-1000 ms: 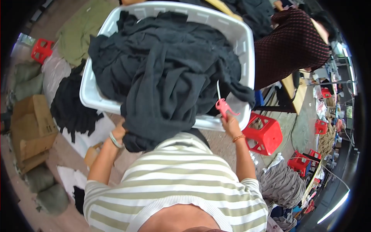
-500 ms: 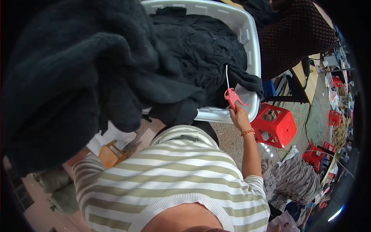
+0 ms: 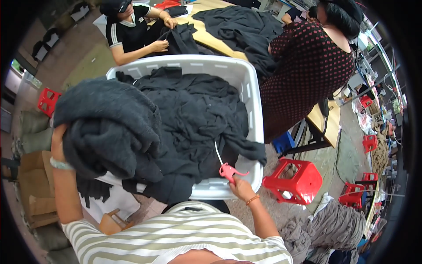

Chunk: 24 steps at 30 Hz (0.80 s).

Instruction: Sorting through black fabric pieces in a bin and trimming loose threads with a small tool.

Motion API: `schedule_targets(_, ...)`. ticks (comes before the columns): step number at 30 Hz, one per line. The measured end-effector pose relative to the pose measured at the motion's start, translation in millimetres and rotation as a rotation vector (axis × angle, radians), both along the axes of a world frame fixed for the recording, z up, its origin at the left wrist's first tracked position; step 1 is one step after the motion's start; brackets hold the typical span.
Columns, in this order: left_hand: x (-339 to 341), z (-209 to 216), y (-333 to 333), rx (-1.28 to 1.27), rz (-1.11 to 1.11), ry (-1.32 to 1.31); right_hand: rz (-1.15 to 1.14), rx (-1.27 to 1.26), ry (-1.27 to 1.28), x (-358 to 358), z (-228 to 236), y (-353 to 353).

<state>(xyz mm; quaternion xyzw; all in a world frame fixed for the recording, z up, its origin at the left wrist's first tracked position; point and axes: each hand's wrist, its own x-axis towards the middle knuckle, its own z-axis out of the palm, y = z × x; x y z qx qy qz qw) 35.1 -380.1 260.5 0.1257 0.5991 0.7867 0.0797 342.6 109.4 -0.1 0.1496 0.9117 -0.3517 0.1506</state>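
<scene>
A white plastic basket (image 3: pixel 255 94) stands in front of me, filled with black garments (image 3: pixel 193 101). My left hand (image 3: pixel 60 134) holds up a bunched black garment (image 3: pixel 110 127) over the basket's left side; the cloth hides its fingers. My right hand (image 3: pixel 241 188) is closed round the handle of a red air blow gun (image 3: pixel 228 170) at the basket's near right corner. The gun's thin metal nozzle points up and away over the garments. Some black cloth hangs over the near rim, and a strip drapes over the right rim.
Two people work at a wooden table (image 3: pixel 206 8) beyond the basket: one in black (image 3: pixel 132 44) handles dark cloth, another in a dotted top (image 3: pixel 303 75) stands right. A red stool (image 3: pixel 292 180) is right of the basket; grey cloth (image 3: pixel 334 224) lies lower right, a cardboard box (image 3: pixel 37 185) left.
The black garment in my left hand has come down and farther from me, no longer covering the left of the view. The view has tilted up, showing the table. My right hand still grips the gun.
</scene>
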Motion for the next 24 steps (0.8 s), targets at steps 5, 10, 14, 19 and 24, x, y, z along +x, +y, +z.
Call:
schedule_targets(5,-120,60,211,-0.182,-0.051,-0.091,0.06,0.024,0.001,-14,-12,35)
schedule_targets(10,-267,148,403,0.016,-0.511,0.06,-0.004,0.003,-0.011,-18,-3,61)
schedule_targets(14,-259,174,559,-0.034,-0.304,0.386,-0.059,-0.036,-0.005,-25,2,71)
schedule_targets(19,-266,48,604,-0.33,-0.259,0.146,-0.1,-0.15,-0.039,-40,20,70)
schedule_targets(24,-183,-129,490,-0.925,-0.564,0.403,-0.14,-0.099,-0.04,-40,35,72)
